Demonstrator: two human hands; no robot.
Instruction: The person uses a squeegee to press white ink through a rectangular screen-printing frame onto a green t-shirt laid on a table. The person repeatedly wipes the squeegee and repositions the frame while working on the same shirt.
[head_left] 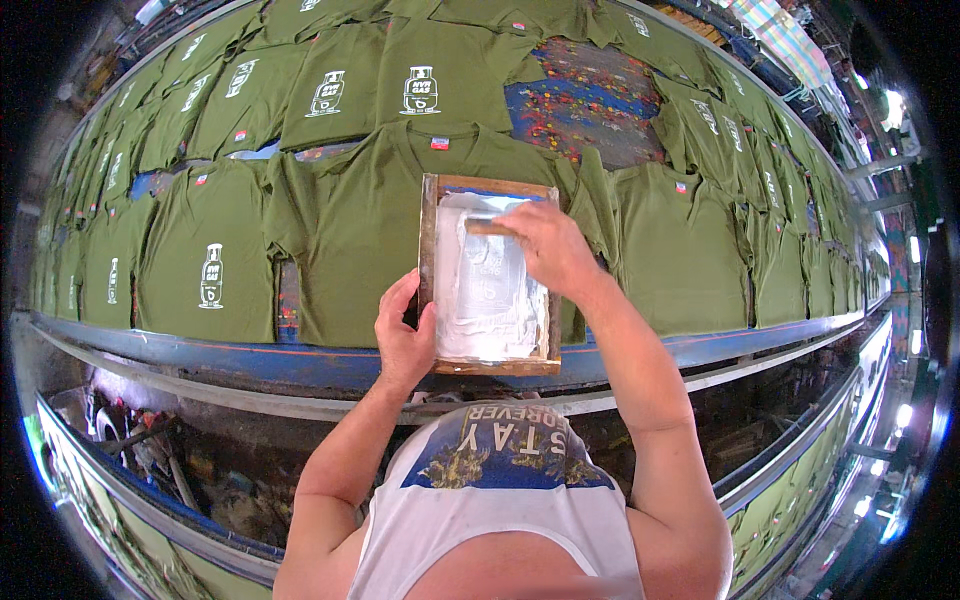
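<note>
A worker's right hand [545,245] grasps a small wooden-edged squeegee [488,228] near the top of a framed screen [428,250] at the centre of the frame, fingers bent over the tool. The left hand [402,325] rests against the screen's left side, thumb and fingers apart; from where I stand, I cannot tell whether it grips the wood. White ink [465,335] is smeared thickly across the mesh, with a faint bottle-shaped design showing through. The screen lies over an olive-green T-shirt [350,230], its collar showing just above, and overlaps the blue edge [690,347] of the long table before us. To the left, another olive shirt [170,250] bears a white bottle print; to the right, a shirt [680,265] shows a plain front. More printed shirts [430,60] spread in rows across the upper frame, beside a patch of colour-speckled tabletop [590,100] at upper centre. The worker, in a white tank top [480,515], fills the lower centre. A checked cloth [785,40] hangs at upper right.
</note>
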